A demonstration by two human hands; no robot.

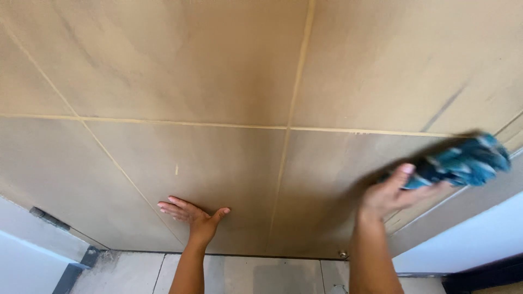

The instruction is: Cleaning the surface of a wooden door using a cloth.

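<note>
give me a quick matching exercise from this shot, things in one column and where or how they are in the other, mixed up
Things:
1. left hand
2. right hand
3. blue cloth
4. white wall

States:
A. blurred, bunched up at the right edge
B. pressed flat, fingers spread, on the tan tiled surface
C. pale strip at lower right, beside the tiles
D. raised, gripping something blue

Pairs: 1-B, 2-D, 3-A, 4-C

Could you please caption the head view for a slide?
Left hand flat on beige wall tiles; right hand holds blue cloth.
</note>
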